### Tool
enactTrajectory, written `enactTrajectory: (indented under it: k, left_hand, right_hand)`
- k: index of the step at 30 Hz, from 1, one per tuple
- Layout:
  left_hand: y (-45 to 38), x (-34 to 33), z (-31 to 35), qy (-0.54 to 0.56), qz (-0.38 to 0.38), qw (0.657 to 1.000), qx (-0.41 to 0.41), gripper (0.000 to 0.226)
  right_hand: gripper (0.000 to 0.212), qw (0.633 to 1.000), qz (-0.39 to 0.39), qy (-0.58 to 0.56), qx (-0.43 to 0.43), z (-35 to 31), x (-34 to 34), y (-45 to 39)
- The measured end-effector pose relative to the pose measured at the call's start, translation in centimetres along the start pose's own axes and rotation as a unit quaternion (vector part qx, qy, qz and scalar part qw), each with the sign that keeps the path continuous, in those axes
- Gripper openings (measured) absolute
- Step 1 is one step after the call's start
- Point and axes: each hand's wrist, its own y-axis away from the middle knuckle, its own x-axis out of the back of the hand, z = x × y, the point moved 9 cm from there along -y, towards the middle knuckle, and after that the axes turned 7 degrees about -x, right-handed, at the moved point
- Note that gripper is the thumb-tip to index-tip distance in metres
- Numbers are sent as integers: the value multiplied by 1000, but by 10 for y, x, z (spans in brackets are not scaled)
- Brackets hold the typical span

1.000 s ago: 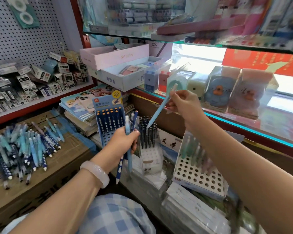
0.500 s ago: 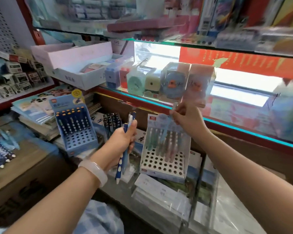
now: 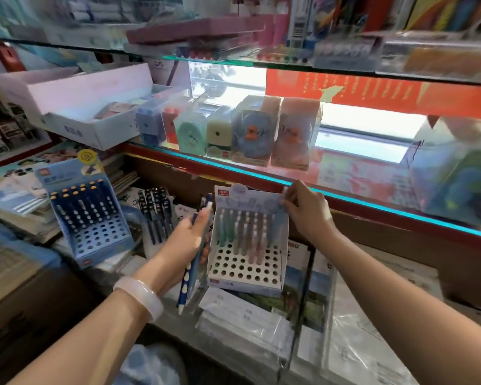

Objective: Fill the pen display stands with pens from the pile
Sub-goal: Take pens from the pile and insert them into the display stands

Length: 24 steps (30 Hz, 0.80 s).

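At twelve o'clock of the white perforated cardboard pen stand (image 3: 246, 269), right hand (image 3: 306, 211) pinches a pale-blue pen (image 3: 278, 218), seating it; left hand (image 3: 190, 237) grips spare blue pens (image 3: 190, 276). Next: find a free hole.

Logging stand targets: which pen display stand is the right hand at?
The white stand with pastel pens; right hand pinches a pen at its back row. The blue stand sits untouched further left.

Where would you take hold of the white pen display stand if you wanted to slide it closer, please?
I would grip the white pen display stand by its low front edge, coming from the near side. That edge faces you with empty holes behind it, while pastel pens fill the back rows. The right hand is at the top right corner of the thin backing card, which would probably bend.
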Motion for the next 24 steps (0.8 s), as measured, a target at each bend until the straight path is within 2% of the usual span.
enactTrajectory:
  k: [6, 13, 20, 24]
  left_hand:
    - [-7, 10, -9, -44, 44, 998, 1, 22]
    - [-4, 4, -15, -50, 35, 998, 1, 21]
    - [-5, 4, -16, -50, 26, 998, 6, 24]
    - [-5, 2, -19, -53, 19, 998, 12, 26]
  right_hand:
    - [13, 1000, 7, -12, -19, 17, -16, 14]
    - [12, 993, 35, -67, -91, 47, -26, 34]
    - [17, 994, 45, -66, -78, 44, -30, 30]
    - [16, 995, 23, -51, -82, 50, -42, 31]
